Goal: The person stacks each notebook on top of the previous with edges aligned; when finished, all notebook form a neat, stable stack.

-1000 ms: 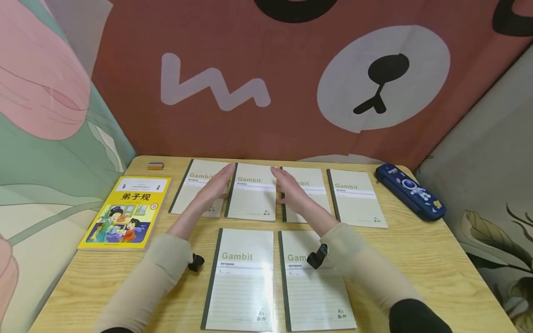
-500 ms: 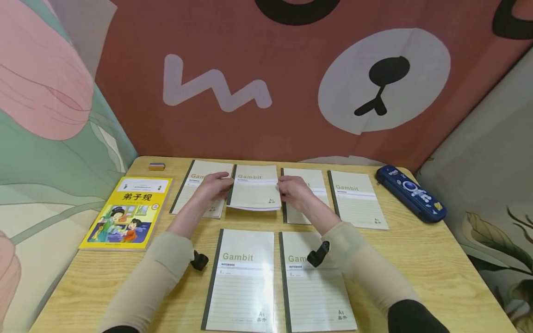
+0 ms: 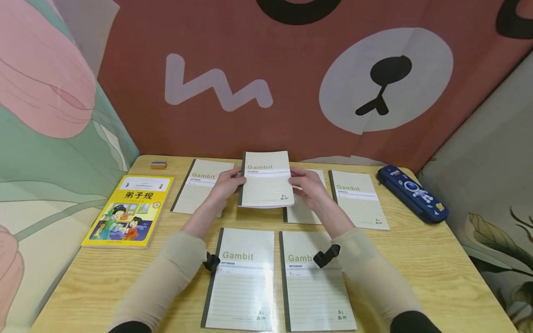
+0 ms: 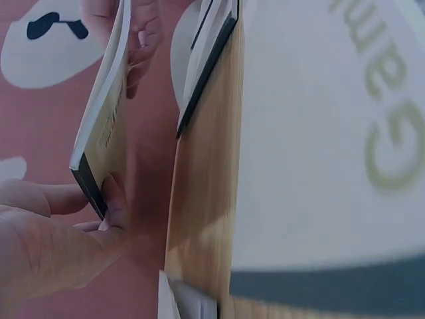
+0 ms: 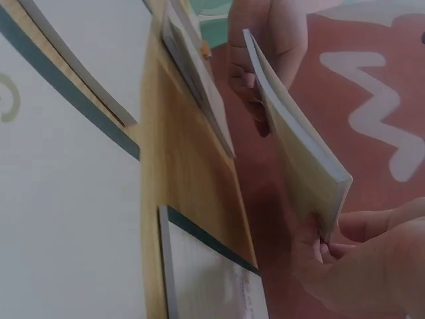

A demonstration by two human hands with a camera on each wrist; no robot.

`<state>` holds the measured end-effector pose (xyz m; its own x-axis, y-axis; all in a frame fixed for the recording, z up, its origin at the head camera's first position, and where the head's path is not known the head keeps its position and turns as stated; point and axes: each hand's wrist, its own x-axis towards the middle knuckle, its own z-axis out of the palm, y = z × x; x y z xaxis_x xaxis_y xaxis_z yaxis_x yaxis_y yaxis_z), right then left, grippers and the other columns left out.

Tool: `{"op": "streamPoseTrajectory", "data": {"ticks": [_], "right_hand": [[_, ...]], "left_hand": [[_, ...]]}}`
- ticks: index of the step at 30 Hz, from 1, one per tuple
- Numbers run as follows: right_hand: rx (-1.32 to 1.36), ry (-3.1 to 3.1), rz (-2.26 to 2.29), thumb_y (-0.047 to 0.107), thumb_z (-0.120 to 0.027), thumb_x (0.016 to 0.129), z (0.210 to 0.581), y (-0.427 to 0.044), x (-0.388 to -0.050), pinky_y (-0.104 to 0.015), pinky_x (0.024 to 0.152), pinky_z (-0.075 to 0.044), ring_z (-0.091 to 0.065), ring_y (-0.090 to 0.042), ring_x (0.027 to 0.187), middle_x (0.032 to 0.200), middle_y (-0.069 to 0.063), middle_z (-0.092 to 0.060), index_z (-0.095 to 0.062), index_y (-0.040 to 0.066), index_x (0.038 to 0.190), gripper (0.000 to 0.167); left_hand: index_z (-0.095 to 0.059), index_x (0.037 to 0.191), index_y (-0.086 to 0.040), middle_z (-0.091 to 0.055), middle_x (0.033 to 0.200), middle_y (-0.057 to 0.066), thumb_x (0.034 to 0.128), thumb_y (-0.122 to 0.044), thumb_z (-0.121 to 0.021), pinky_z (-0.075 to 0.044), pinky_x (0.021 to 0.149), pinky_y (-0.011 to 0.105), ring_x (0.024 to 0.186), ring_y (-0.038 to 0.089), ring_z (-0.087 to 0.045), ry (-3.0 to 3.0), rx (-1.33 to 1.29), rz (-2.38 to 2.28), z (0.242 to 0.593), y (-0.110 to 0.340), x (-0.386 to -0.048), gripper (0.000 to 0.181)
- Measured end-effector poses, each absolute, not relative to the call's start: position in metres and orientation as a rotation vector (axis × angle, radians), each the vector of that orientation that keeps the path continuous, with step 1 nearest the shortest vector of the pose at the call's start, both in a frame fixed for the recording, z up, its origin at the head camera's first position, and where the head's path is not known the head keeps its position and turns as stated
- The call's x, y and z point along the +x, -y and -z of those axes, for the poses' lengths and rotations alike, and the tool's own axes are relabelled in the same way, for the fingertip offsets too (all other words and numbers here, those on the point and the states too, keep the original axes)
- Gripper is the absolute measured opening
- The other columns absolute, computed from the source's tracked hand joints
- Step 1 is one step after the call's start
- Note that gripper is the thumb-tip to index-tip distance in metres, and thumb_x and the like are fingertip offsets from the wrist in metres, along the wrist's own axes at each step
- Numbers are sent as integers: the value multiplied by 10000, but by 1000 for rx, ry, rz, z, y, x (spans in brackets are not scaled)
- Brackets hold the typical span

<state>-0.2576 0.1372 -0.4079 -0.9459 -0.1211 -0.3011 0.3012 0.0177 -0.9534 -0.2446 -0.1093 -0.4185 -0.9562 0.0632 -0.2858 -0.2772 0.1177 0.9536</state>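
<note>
A white Gambit notebook point(image 3: 267, 185) with a dark spine is held above the table by both hands. The left hand point(image 3: 226, 185) pinches its left edge and the right hand point(image 3: 309, 186) its right edge. In the left wrist view, the left hand point(image 4: 60, 239) has its thumb and fingers on the dark spine of the raised notebook point(image 4: 109, 113). The right wrist view gives the right hand point(image 5: 365, 259) gripping the opposite edge of the notebook point(image 5: 302, 146), which is off the table.
Gambit notebooks lie to the left point(image 3: 192, 187), to the right point(image 3: 360, 199), partly behind the right hand point(image 3: 300, 213), and in front point(image 3: 241, 286) point(image 3: 318, 296). A yellow book point(image 3: 127, 210) and an eraser point(image 3: 158, 165) are at left, a blue pencil case point(image 3: 412, 193) at right.
From flat on the table between the hands, the notebook has been gripped at both sides, lifted and carried slightly right. Both hands moved right with it.
</note>
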Motion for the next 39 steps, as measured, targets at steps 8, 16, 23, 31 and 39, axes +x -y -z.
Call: {"op": "streamPoseTrajectory", "data": {"ticks": [8, 16, 23, 31, 39], "right_hand": [[123, -1965, 2051, 95, -517, 1057, 408, -179, -257, -249, 892, -542, -640, -45, 911, 1112, 20, -699, -405, 2, 1559, 523], [201, -1897, 2131, 128, -511, 1072, 414, -217, -253, -188, 838, -549, -625, -28, 884, 1005, 113, -701, -365, 14, 1581, 542], [285, -2011, 2020, 216, -513, 1078, 421, -235, -250, -173, 923, -491, -541, -37, 1056, 1352, 1, -581, -369, 77, 1595, 554], [242, -2189, 1800, 274, -464, 1091, 428, -243, -252, -281, 1121, -422, -419, -154, 1404, 1678, -128, -325, -328, 49, 1604, 577], [177, -2271, 1662, 245, -445, 1099, 435, -252, -253, -425, 1260, -352, -330, -329, 1540, 1680, -189, -296, -305, -22, 1592, 578]], "left_hand": [[-345, 1596, -37, -525, 1030, 21, 1047, -131, -529, -538, 879, 307, 892, 140, -559, -2138, -118, -1944, 421, 78, -246, 586], [-356, 1593, -45, -533, 1022, 49, 1039, -87, -535, -546, 970, 406, 874, 143, -577, -2035, -67, -2026, 422, 43, -242, 584], [-363, 1593, -62, -539, 1107, 79, 1026, -79, -538, -569, 1046, 431, 964, 169, -616, -2003, -89, -2009, 426, 24, -242, 594], [-378, 1587, -72, -579, 1243, 150, 1034, -83, -527, -596, 1001, 391, 1042, 212, -646, -2035, -116, -1945, 437, 12, -249, 573], [-383, 1587, -86, -577, 1346, 161, 1031, -101, -541, -615, 907, 306, 1019, 189, -616, -2122, -151, -1801, 447, 3, -250, 578]]}}
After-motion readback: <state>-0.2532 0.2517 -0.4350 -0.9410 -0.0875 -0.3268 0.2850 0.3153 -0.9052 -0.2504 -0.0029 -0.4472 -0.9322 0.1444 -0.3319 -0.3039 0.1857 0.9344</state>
